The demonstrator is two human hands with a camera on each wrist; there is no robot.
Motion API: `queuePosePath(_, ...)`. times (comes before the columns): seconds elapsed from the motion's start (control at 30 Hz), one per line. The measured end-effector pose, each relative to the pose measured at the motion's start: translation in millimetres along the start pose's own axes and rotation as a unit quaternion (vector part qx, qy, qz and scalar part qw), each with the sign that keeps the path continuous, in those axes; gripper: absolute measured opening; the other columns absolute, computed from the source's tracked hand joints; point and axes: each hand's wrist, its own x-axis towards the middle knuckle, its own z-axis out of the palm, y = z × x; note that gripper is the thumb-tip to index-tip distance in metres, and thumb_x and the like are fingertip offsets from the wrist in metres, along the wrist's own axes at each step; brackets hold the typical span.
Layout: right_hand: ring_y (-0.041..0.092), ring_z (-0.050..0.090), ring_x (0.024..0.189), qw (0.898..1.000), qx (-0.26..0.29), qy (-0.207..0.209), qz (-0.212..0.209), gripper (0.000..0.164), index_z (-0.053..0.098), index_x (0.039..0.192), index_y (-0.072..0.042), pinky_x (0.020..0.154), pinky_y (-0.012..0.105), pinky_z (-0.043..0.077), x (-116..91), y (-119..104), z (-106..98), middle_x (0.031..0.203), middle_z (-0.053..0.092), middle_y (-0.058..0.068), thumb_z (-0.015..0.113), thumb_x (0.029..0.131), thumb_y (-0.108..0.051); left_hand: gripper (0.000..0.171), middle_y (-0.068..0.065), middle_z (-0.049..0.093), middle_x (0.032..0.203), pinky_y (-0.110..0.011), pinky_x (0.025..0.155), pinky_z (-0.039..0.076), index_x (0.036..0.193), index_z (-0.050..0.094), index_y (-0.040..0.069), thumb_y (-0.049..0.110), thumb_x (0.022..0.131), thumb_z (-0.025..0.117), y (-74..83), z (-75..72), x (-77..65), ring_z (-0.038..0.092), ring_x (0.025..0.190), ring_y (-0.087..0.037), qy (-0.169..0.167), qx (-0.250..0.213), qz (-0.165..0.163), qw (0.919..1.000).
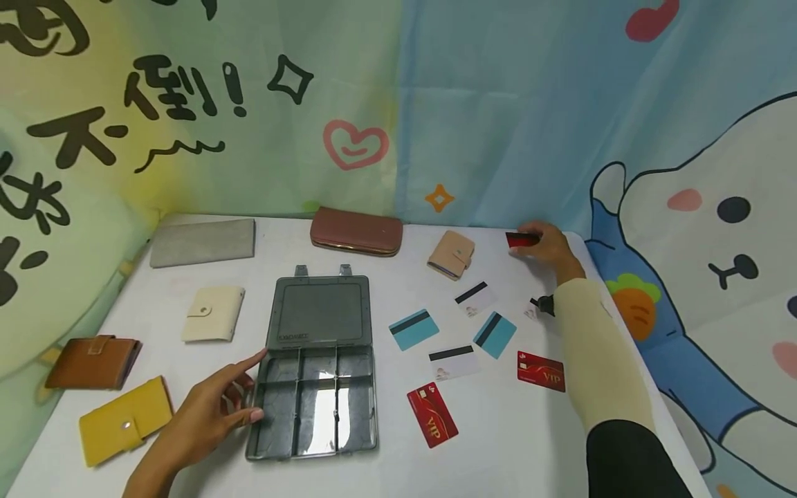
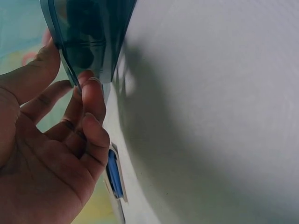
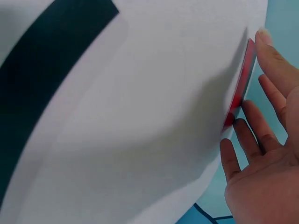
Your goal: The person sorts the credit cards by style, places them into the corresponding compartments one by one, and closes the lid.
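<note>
In the head view my left hand [image 1: 208, 408] touches the left side of a grey see-through compartment box [image 1: 319, 315], its lid folded back. The forefinger reaches toward the hinge and the thumb rests on the lower side wall. The left wrist view shows those fingers against the edge of the box [image 2: 96, 28]. At the far right of the table my right hand [image 1: 548, 249] holds a red card with a black stripe [image 1: 520, 239] between thumb and fingers. In the right wrist view the card [image 3: 240, 86] appears nearly edge-on, at the table's far edge.
Between box and right arm lie red VIP cards [image 1: 432, 415] [image 1: 540, 371], blue cards [image 1: 414, 330] [image 1: 495, 335] and white striped cards [image 1: 454, 363] [image 1: 475, 299]. Wallets, including a yellow one [image 1: 112, 422], lie left; a maroon wallet [image 1: 356, 232] and beige one [image 1: 451, 254] lie behind.
</note>
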Motion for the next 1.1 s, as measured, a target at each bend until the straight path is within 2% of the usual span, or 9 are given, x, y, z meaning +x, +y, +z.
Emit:
queuePosePath(0.1, 0.044, 0.039, 0.132, 0.999, -0.029, 0.002, -0.018, 0.066, 0.051, 0.142, -0.006, 0.111, 0.060, 0.035, 7, -4, 7, 0.148, 0.043, 0.025, 0.080, 0.086, -0.028, 0.090, -0.001, 0.062, 0.099, -0.021, 0.061, 0.046, 0.151, 0.044, 0.021, 0.014, 0.073, 0.087, -3.0, -0.8, -2.7, 0.052, 0.071, 0.000, 0.003, -0.004, 0.001, 1.0000)
queuePosePath(0.23, 0.045, 0.041, 0.129, 0.997, -0.067, 0.012, -0.029, 0.058, 0.056, 0.137, -0.003, 0.108, 0.060, 0.039, 8, -2, 6, 0.142, 0.047, 0.027, 0.078, 0.088, -0.024, 0.090, -0.001, 0.062, 0.098, -0.021, 0.061, 0.047, 0.152, 0.044, 0.021, 0.014, 0.073, 0.087, -2.6, 0.1, -0.9, 0.052, 0.072, -0.001, -0.007, -0.006, -0.006, 0.9999)
queuePosePath(0.4, 0.045, 0.036, 0.125, 0.995, -0.094, 0.020, -0.001, 0.052, 0.061, 0.125, -0.003, 0.098, 0.059, 0.044, 5, -10, 4, 0.133, 0.050, 0.027, 0.081, 0.085, -0.029, 0.090, -0.001, 0.062, 0.099, -0.021, 0.061, 0.047, 0.152, 0.043, 0.022, 0.014, 0.073, 0.087, -2.1, -0.2, -1.9, 0.052, 0.072, -0.001, -0.008, -0.005, -0.015, 0.9998)
queuePosePath(0.53, 0.044, 0.039, 0.122, 0.993, -0.114, 0.020, 0.007, 0.053, 0.060, 0.121, -0.002, 0.094, 0.057, 0.046, 4, -13, 2, 0.131, 0.049, 0.028, 0.081, 0.084, -0.034, 0.090, -0.001, 0.062, 0.099, -0.021, 0.061, 0.046, 0.152, 0.043, 0.023, 0.014, 0.073, 0.086, -2.5, -0.5, -2.0, 0.051, 0.073, -0.002, -0.006, -0.004, -0.014, 0.9999)
queuePosePath(0.67, 0.042, 0.047, 0.117, 0.994, -0.112, 0.018, -0.001, 0.054, 0.056, 0.123, 0.000, 0.094, 0.055, 0.047, 5, -14, 1, 0.127, 0.052, 0.027, 0.080, 0.086, -0.031, 0.091, -0.001, 0.062, 0.099, -0.021, 0.061, 0.047, 0.152, 0.043, 0.022, 0.013, 0.073, 0.086, -2.3, -0.3, -1.1, 0.052, 0.073, -0.002, -0.003, -0.002, -0.011, 0.9999)
queuePosePath(0.93, 0.042, 0.049, 0.113, 0.994, -0.094, 0.056, -0.002, 0.030, 0.057, 0.119, -0.004, 0.093, 0.057, 0.047, 2, -23, -1, 0.124, 0.055, 0.024, 0.068, 0.093, -0.013, 0.090, 0.000, 0.061, 0.099, -0.021, 0.062, 0.047, 0.152, 0.042, 0.024, 0.015, 0.074, 0.086, -1.1, 0.4, -1.7, 0.052, 0.075, -0.002, -0.003, -0.001, -0.023, 0.9997)
queuePosePath(1.1, 0.039, 0.055, 0.101, 0.992, -0.095, 0.074, -0.036, 0.022, 0.060, 0.116, -0.005, 0.077, 0.049, 0.050, -8, -39, -5, 0.114, 0.059, 0.022, 0.065, 0.095, -0.011, 0.090, 0.000, 0.062, 0.098, -0.021, 0.062, 0.047, 0.152, 0.043, 0.025, 0.016, 0.074, 0.086, -1.0, 0.5, -2.6, 0.052, 0.074, -0.001, 0.004, -0.001, -0.021, 0.9998)
